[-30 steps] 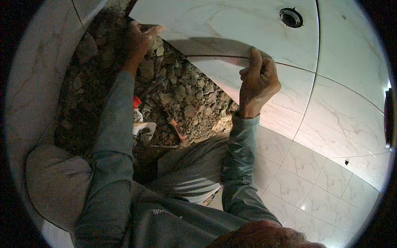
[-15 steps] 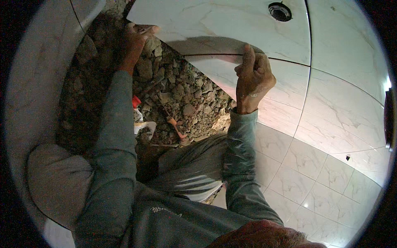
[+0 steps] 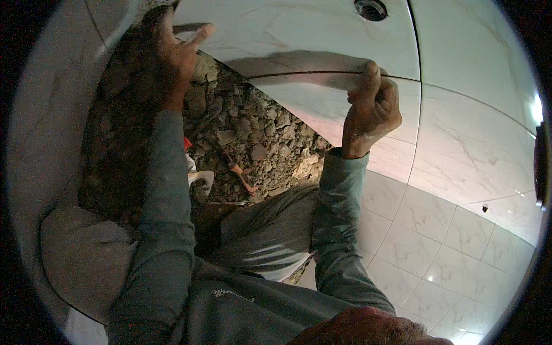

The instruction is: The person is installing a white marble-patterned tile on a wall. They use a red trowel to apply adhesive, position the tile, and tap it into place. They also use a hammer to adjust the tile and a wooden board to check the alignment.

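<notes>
A large white marbled tile panel lies at the top, its slanted lower edge bordering a bed of rubble. At its left corner is my left hand, with thumb and fingers spread apart and nothing visible held. The thumb reaches over the tile face; one finger runs up beside the corner. My right hand is closed, thumb pressed against curled fingers, over the dark joint between the upper panel and the tile below. Whatever it pinches, if anything, is hidden. Both hands cast shadows on the tiles.
Broken stones fill the gap between the tiles and my legs. On them lie an orange-handled tool, a white scrap and a crumpled pale piece. A round drain hole pierces the upper panel. Smaller floor tiles extend at right.
My right hand has shifted right along the joint, still closed. The left hand has moved slightly left, its fingers spreading wider at the tile corner. The view has shifted a little.
</notes>
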A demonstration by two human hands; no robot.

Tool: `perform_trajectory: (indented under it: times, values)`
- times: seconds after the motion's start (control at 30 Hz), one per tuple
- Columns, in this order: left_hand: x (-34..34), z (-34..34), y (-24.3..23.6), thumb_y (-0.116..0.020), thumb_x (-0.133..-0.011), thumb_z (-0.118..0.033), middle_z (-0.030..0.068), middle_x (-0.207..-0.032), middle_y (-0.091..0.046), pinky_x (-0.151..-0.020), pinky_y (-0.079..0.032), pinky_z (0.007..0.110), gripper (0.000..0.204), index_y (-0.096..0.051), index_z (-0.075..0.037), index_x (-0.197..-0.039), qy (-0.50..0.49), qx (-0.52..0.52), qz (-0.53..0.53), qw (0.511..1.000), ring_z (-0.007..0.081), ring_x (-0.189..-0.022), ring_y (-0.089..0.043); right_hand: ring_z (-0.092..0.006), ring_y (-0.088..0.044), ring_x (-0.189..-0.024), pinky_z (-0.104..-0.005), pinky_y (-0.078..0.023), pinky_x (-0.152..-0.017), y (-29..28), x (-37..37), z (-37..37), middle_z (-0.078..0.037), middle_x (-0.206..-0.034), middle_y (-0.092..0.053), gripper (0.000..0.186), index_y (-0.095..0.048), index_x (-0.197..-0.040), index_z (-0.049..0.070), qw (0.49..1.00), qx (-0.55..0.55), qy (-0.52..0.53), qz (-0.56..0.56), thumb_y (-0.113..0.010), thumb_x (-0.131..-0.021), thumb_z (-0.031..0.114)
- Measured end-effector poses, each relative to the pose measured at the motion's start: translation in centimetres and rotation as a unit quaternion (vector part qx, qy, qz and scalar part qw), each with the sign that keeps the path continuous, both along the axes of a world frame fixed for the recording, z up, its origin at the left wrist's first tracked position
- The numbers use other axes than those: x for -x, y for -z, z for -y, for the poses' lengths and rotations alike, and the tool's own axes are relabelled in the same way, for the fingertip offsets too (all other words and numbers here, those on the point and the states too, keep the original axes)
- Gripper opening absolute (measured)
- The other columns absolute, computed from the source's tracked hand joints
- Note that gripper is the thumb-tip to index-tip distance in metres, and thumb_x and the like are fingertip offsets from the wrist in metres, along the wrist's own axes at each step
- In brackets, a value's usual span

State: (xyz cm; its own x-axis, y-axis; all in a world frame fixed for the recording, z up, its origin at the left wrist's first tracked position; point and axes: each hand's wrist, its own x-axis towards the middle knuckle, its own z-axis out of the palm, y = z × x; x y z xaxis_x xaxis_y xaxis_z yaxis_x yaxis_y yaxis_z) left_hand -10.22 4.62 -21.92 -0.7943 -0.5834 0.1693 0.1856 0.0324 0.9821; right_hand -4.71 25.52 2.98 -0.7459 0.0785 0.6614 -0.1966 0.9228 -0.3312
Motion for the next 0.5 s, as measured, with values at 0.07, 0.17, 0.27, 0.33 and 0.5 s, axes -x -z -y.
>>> perform_trajectory:
  times: [0.07, 0.17, 0.27, 0.33, 0.5]
  values:
    - [-0.1, -0.3, -1.2, -0.09, -0.074, -0.026, 0.0145, -0.127, -0.059, -0.099, -0.05, 0.041, 0.081, -0.048, 0.001, -0.138, 0.021, -0.065, 0.002, 0.998, 0.0283, -0.115, -0.058, -0.0115, -0.062, -0.049, -0.0278, -0.046, -0.046, 0.0, -0.3, -0.5, -0.006, -0.056, -0.064, 0.031, -0.069, -0.082, 0.004, 0.999, 0.0, 0.019, 0.029, -0.067, -0.097, 0.03]
    - [0.0, -0.5, -0.8, -0.089, -0.073, -0.035, 0.0184, -0.129, -0.056, -0.101, -0.048, 0.045, 0.086, -0.047, 0.001, -0.138, -0.02, -0.003, 0.0, 1.0, 0.0321, -0.118, -0.056, -0.0113, -0.061, -0.048, -0.0272, -0.046, -0.046, -0.1, -0.1, -1.0, -0.005, -0.055, -0.063, 0.031, -0.068, -0.08, 0.005, 0.999, -0.019, 0.007, 0.03, -0.068, -0.097, 0.031]
    - [-0.1, 0.1, -1.0, -0.086, -0.072, -0.049, 0.0254, -0.134, -0.051, -0.104, -0.044, 0.053, 0.096, -0.044, 0.002, -0.141, -0.006, 0.075, 0.049, 0.996, 0.0412, -0.127, -0.05, -0.0072, -0.05, -0.045, -0.0246, -0.037, -0.042, 0.3, 0.1, -1.1, -0.003, -0.051, -0.057, 0.034, -0.064, -0.071, 0.004, 1.0, 0.017, 0.002, 0.001, -0.07, -0.096, 0.026]
    - [-0.4, 0.2, -1.8, -0.086, -0.072, -0.05, 0.0262, -0.133, -0.052, -0.103, -0.044, 0.053, 0.095, -0.045, 0.003, -0.139, -0.007, 0.139, 0.082, 0.987, 0.0417, -0.125, -0.051, -0.007, -0.05, -0.045, -0.0247, -0.037, -0.042, 0.5, 0.2, -1.2, -0.003, -0.051, -0.056, 0.034, -0.064, -0.072, 0.004, 1.0, 0.031, -0.001, -0.004, -0.07, -0.096, 0.026]
    - [-0.2, 0.7, -1.8, -0.085, -0.073, -0.052, 0.0283, -0.129, -0.053, -0.098, -0.046, 0.054, 0.093, -0.047, 0.006, -0.134, -0.013, 0.156, 0.091, 0.983, 0.0428, -0.119, -0.054, -0.0067, -0.049, -0.045, -0.0248, -0.037, -0.042, 0.8, 0.2, -0.9, -0.003, -0.051, -0.056, 0.033, -0.064, -0.073, 0.004, 1.0, 0.021, 0.005, -0.019, -0.07, -0.096, 0.028]
